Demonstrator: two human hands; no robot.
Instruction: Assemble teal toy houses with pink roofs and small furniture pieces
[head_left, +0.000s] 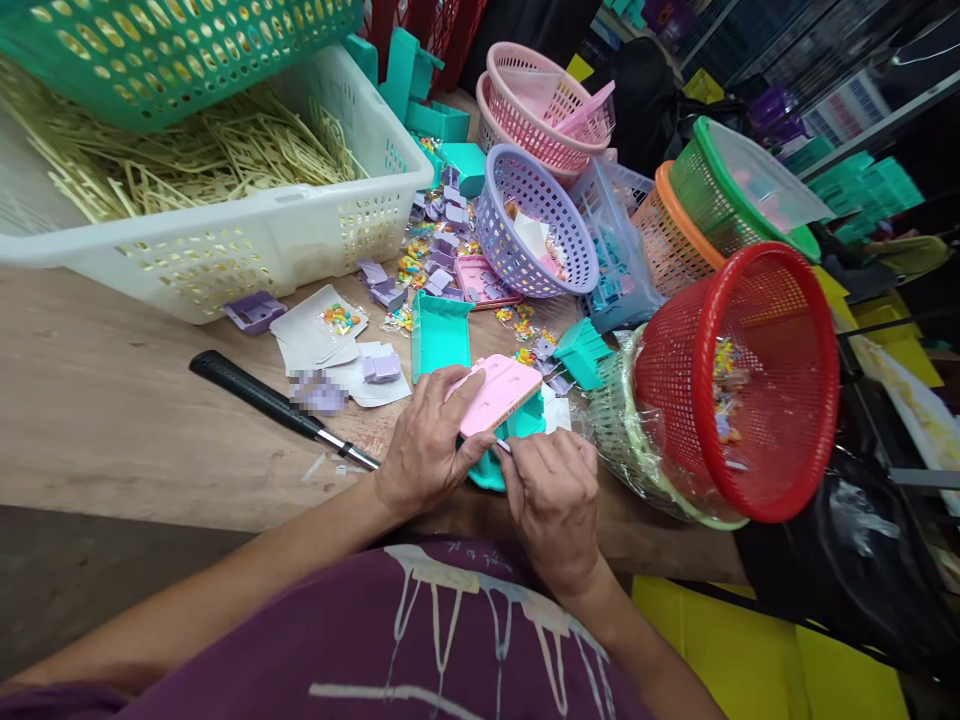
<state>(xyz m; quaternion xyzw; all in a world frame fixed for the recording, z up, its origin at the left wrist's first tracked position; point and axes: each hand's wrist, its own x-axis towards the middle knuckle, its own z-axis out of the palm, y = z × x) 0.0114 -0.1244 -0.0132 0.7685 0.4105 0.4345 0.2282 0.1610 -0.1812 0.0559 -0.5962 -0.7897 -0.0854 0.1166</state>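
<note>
The left hand (427,440) is gripping a pink plastic panel (499,392), fingers curled over its near-left edge and the thumb pressing from below, holding it down against a teal plastic piece (517,430) that is showing beneath and to the right of it. The panel is lying at the near edge of the wooden table (112,420), directly between the two hands, its long axis running from near left to far right and its far end tilting slightly upward. The right hand (551,495) is sitting just near and right of the panel, clenched around a small thin object whose tip is poking out toward the panel's near edge; what that object is cannot be told. Both hands are touching or almost touching the panel, the left one being the nearer and carrying it. A second teal piece (439,335) is standing just beyond the left hand, a black-handled tool (277,405) is lying well to the left, and a red basket (739,385) is tipping on its side to the right
</note>
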